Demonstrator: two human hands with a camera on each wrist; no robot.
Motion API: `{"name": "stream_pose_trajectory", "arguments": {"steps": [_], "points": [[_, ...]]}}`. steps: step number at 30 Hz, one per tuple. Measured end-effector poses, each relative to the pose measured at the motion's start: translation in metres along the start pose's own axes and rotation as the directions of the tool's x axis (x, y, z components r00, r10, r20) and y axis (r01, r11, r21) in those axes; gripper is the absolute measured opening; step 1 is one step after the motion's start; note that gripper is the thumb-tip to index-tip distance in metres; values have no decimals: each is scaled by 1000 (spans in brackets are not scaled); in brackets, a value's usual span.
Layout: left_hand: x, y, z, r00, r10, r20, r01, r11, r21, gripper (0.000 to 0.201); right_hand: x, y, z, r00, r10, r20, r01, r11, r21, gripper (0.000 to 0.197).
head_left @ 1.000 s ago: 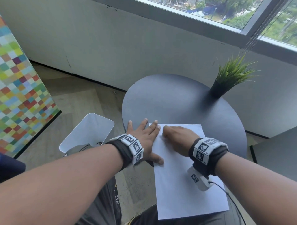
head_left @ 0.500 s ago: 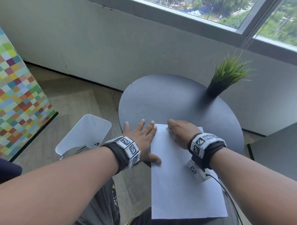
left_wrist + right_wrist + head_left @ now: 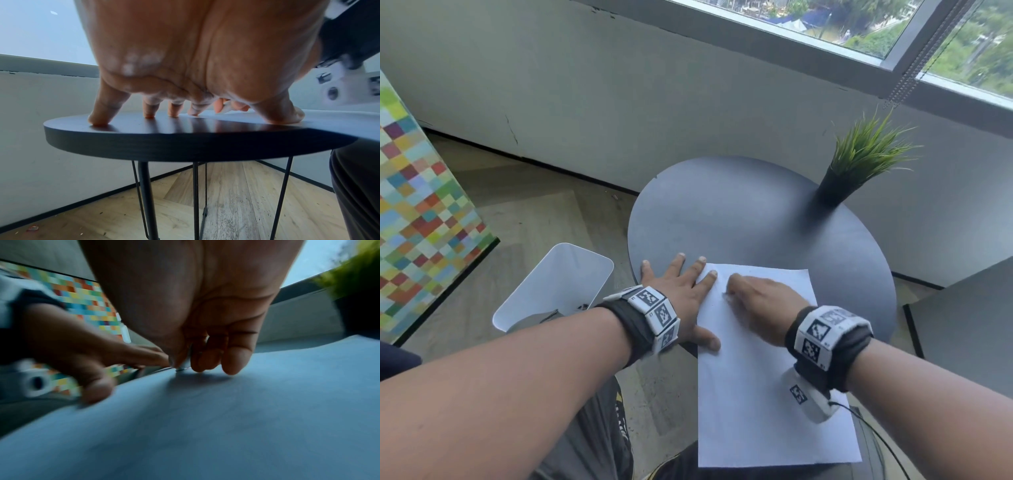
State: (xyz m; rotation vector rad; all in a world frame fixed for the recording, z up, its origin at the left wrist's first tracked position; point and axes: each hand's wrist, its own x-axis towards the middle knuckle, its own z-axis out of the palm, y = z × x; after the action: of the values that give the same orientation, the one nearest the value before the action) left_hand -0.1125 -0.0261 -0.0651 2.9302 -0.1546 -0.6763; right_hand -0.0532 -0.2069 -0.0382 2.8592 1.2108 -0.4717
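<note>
Sheet (image 3: 756,394), white, 1 pc, on table (image 3: 722,212): L hand (image 3: 681,298) kept flat, fingers spread, on left edge; R hand (image 3: 760,301) shifted (blurred), far corner pinched; fold prob. being started.

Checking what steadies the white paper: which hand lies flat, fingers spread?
The left hand, flat across the left edge of the white paper sheet on the round dark table, fingers spread. The right hand has curled fingers, wholly on the sheet.
</note>
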Motion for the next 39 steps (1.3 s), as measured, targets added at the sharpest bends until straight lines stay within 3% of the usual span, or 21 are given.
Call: {"name": "stream_pose_trajectory", "arguments": {"steps": [3, 5, 8, 10, 12, 13, 16, 19, 20, 22, 23, 27, 30, 33, 34, 37, 39], "points": [[0, 0, -1, 1000, -1, 1, 1, 1000, 1, 125, -1, -18, 7, 997, -67, 32, 69, 995, -77, 18], [-1, 1, -1, 1000, -3, 7, 3, 1000, 1, 125, 11, -8, 2, 999, 42, -9, -43, 994, -99, 7], [-1, 2, -3, 1000, -9, 22, 9, 1000, -1, 126, 23, 10, -10, 978, 205, -25, -206, 977, -53, 12], [-2, 3, -4, 1000, -13, 27, 13, 1000, -6, 126, 19, -7, -9, 991, 131, -1, -130, 988, -78, 7], [-2, 2, -4, 1000, -8, 19, 8, 1000, -8, 126, 11, -26, -1, 997, 18, 72, -11, 994, -104, 37], [-1, 2, -4, 1000, -3, 18, 3, 1000, -7, 125, 10, -28, 3, 996, 0, 85, 9, 994, -107, 42], [0, 1, -3, 1000, -3, 30, 3, 1000, -4, 126, 21, -9, -7, 994, 107, -2, -107, 989, -106, 8], [-1, 3, -5, 999, -17, 44, 17, 1000, 1, 127, 22, -5, -12, 990, 137, -16, -138, 984, -113, 7], [-2, 4, -6, 999, -18, 45, 18, 1000, 2, 127, 19, -14, -10, 995, 98, 4, -97, 988, -118, 11], [-3, 5, -9, 999, -17, 50, 17, 1000, 2, 126, 9, -30, -1, 996, 11, 84, 1, 991, -137, 45], [-3, 5, -10, 999, -16, 51, 16, 1000, 4, 126, 9, -30, 3, 995, 4, 103, 11, 990, -142, 54], [-2, 5, -7, 999, -16, 43, 15, 1000, 24, 127, 24, 0, -12, 987, 158, -8, -158, 983, -94, 5], [-2, 6, -7, 998, -16, 55, 15, 1000, 19, 127, 17, -6, -12, 994, 106, 25, -103, 989, -101, 8], [-3, 5, -9, 998, -15, 55, 14, 1000, 10, 126, 0, -27, 3, 992, -51, 114, 68, 987, -144, 44], [-3, 4, -10, 998, -14, 54, 13, 1000, 13, 126, 1, -24, 3, 994, -42, 106, 58, 986, -155, 43], [-2, 5, -8, 998, -16, 65, 15, 1000, 18, 126, 14, 1, -10, 991, 134, 22, -131, 985, -113, 7], [-3, 4, -9, 997, -18, 74, 17, 1000, 22, 126, 15, 0, -14, 989, 146, 6, -144, 983, -113, 5]]}}
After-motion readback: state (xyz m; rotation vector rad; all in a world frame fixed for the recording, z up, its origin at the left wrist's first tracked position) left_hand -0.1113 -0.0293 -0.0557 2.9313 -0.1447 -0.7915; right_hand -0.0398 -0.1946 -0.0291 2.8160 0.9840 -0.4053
